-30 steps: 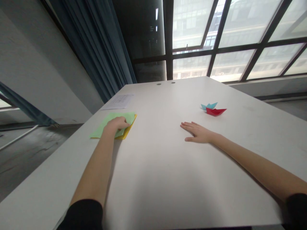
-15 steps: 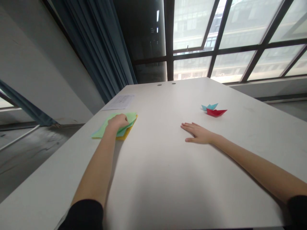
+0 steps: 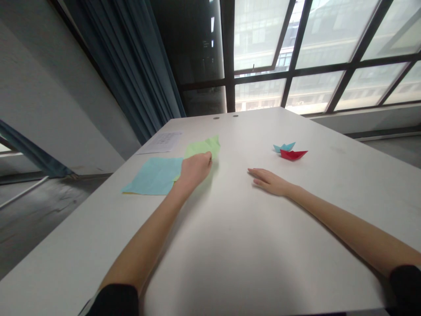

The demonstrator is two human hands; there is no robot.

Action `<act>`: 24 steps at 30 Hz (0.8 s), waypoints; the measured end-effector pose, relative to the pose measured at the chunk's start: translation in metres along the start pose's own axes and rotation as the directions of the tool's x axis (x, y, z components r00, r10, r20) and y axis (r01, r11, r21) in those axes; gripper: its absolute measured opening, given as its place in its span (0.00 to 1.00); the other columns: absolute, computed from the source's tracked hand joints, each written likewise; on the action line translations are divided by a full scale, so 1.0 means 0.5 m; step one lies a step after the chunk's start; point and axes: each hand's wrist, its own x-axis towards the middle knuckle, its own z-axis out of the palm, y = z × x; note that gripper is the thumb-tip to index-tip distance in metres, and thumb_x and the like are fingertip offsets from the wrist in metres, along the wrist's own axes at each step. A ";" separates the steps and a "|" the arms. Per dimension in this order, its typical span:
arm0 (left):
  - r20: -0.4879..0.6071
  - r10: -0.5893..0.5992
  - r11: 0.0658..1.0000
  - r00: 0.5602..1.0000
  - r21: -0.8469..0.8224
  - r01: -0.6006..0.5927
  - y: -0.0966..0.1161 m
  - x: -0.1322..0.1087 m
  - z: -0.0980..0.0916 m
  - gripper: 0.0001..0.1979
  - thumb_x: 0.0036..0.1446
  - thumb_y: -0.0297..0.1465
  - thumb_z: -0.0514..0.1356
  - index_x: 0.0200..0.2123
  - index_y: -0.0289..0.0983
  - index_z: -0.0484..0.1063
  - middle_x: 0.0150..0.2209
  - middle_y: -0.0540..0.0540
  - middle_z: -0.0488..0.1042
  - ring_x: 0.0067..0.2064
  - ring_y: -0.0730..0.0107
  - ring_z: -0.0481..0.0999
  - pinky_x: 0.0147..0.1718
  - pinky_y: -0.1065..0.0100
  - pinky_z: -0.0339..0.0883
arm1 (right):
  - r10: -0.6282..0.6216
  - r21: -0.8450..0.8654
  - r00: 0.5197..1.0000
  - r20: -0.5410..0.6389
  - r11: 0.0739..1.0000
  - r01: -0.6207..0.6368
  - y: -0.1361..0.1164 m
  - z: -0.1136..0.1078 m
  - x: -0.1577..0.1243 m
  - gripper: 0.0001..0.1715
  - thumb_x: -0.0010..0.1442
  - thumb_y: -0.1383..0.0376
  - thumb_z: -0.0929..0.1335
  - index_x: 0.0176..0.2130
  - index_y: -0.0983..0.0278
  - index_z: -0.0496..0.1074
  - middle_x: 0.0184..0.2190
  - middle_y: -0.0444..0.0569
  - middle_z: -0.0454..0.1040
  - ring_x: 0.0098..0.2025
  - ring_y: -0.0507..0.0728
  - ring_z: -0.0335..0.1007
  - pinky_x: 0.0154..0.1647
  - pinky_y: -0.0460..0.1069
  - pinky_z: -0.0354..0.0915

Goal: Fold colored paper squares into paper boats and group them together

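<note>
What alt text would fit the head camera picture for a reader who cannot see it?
A person's left hand pinches a green paper sheet right of a light blue sheet on a white table. The right hand lies flat and open, with a red paper boat and a blue paper boat beyond it.

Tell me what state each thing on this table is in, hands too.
left hand: closed, pinching the green sheet.
green sheet: unfolded, held by its near edge, slightly crumpled.
blue sheet: unfolded, lying flat.
red paper boat: folded, upright on the table.
blue paper boat: folded, just behind the red one.
right hand: open, palm down on the table.
</note>
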 end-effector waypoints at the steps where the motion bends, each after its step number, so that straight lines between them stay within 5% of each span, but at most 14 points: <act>1: 0.013 0.059 0.998 0.998 -0.004 -0.059 0.027 -0.008 0.011 0.12 0.60 0.32 0.45 0.40 0.37 0.67 0.37 0.41 0.74 0.38 0.60 0.73 0.34 0.64 0.63 | 0.049 0.060 0.996 -0.071 0.997 -0.045 0.005 0.001 0.002 0.35 0.61 0.48 0.52 0.59 0.63 0.56 0.58 0.54 0.61 0.60 0.59 0.54 0.60 0.57 0.50; 4: 0.041 0.301 0.954 0.953 -0.029 -0.300 0.101 -0.039 0.044 0.11 0.60 0.27 0.46 0.40 0.36 0.66 0.34 0.40 0.73 0.37 0.62 0.73 0.32 0.66 0.63 | 0.221 0.277 0.927 -0.304 0.951 -0.136 0.029 0.001 0.006 0.34 0.62 0.48 0.50 0.57 0.63 0.58 0.55 0.54 0.65 0.57 0.59 0.58 0.58 0.57 0.54; 8: 0.051 0.608 0.793 0.792 -0.071 -0.605 0.156 -0.071 0.078 0.08 0.57 0.23 0.49 0.37 0.36 0.65 0.34 0.42 0.73 0.35 0.64 0.73 0.28 0.68 0.64 | 0.400 0.515 0.815 -0.420 0.844 -0.149 0.061 -0.005 0.010 0.34 0.61 0.46 0.49 0.53 0.59 0.65 0.52 0.52 0.68 0.54 0.62 0.63 0.52 0.60 0.60; 11: 0.030 0.722 0.690 0.691 -0.100 -0.717 0.159 -0.079 0.090 0.06 0.58 0.24 0.50 0.35 0.37 0.64 0.33 0.43 0.73 0.34 0.66 0.73 0.29 0.69 0.64 | 0.407 0.550 0.834 -0.371 0.821 -0.156 0.066 -0.011 0.011 0.36 0.60 0.45 0.49 0.45 0.60 0.72 0.50 0.51 0.70 0.54 0.63 0.62 0.52 0.61 0.60; 16: 0.006 0.779 0.617 0.627 -0.193 -0.763 0.143 -0.071 0.087 0.05 0.58 0.29 0.51 0.32 0.37 0.66 0.32 0.44 0.73 0.34 0.66 0.73 0.32 0.67 0.63 | 0.269 0.373 0.917 -0.294 0.916 -0.149 0.055 -0.017 0.012 0.28 0.57 0.47 0.59 0.40 0.62 0.75 0.49 0.53 0.70 0.52 0.62 0.64 0.54 0.59 0.58; 19: -0.013 0.764 0.612 0.646 -0.303 -0.730 0.131 -0.058 0.083 0.15 0.59 0.41 0.50 0.29 0.37 0.67 0.30 0.45 0.74 0.34 0.67 0.72 0.38 0.65 0.62 | 0.181 0.226 0.947 -0.265 0.967 -0.121 0.052 -0.014 0.011 0.22 0.55 0.51 0.63 0.40 0.60 0.76 0.49 0.53 0.70 0.51 0.62 0.65 0.53 0.59 0.59; 24: -0.021 0.520 0.788 0.854 -0.372 -0.490 0.091 -0.024 0.117 0.16 0.61 0.38 0.47 0.36 0.37 0.70 0.35 0.44 0.74 0.38 0.66 0.72 0.39 0.66 0.63 | 0.070 -0.020 0.979 -0.193 0.997 -0.075 0.050 -0.008 0.010 0.19 0.55 0.55 0.63 0.41 0.61 0.75 0.46 0.52 0.73 0.51 0.62 0.64 0.54 0.59 0.58</act>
